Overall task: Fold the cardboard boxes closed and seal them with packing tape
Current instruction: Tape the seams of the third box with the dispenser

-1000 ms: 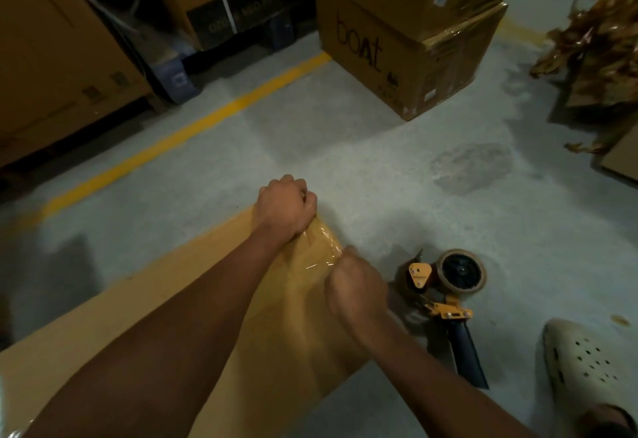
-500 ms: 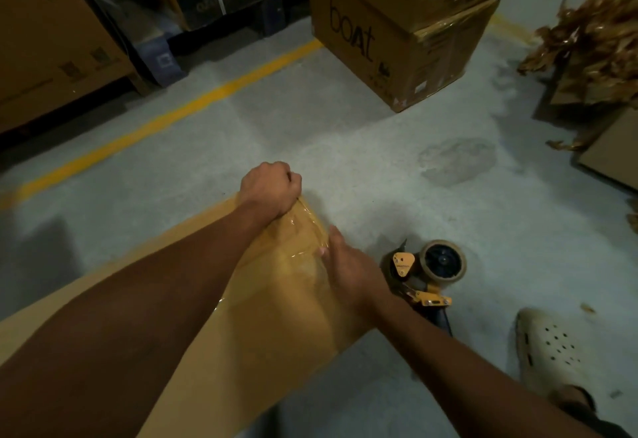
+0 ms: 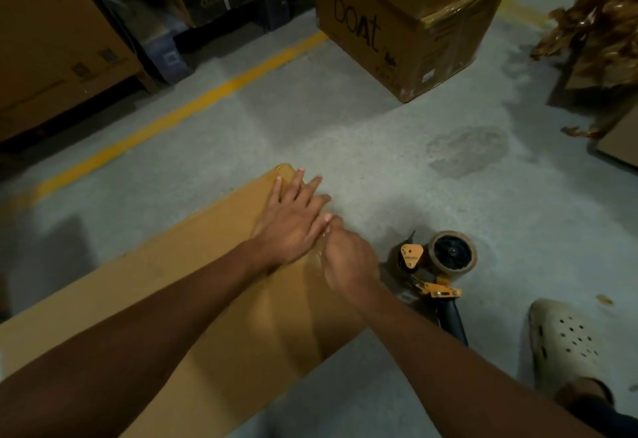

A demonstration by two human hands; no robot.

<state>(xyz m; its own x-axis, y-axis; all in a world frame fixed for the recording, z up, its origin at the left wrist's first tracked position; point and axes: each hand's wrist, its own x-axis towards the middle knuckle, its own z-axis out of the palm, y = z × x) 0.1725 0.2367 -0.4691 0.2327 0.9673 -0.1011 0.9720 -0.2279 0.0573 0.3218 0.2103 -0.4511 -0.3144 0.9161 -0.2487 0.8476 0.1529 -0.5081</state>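
A long brown cardboard box (image 3: 193,299) lies flat on the concrete floor, running from the lower left to the centre. My left hand (image 3: 293,220) presses flat on its top near the far end, fingers straight and spread. My right hand (image 3: 348,258) sits just right of it at the box's right edge. Its fingers curl downward over a shiny strip of clear packing tape (image 3: 319,254), the fingertips are hidden, and nothing shows inside them. An orange and black tape dispenser (image 3: 438,265) with a brown tape roll lies on the floor right of that hand.
Two stacked boxes, the lower marked "boat" (image 3: 397,34), stand at the back. Large cartons (image 3: 51,40) line the left behind a yellow floor line (image 3: 172,116). Crumpled brown tape and cardboard scraps (image 3: 597,34) lie at the right. A foot in a cream clog (image 3: 566,341) is at lower right.
My left hand has opened from a fist into a flat palm on the box top. My right hand has gone from flat to curled at the box's right edge.
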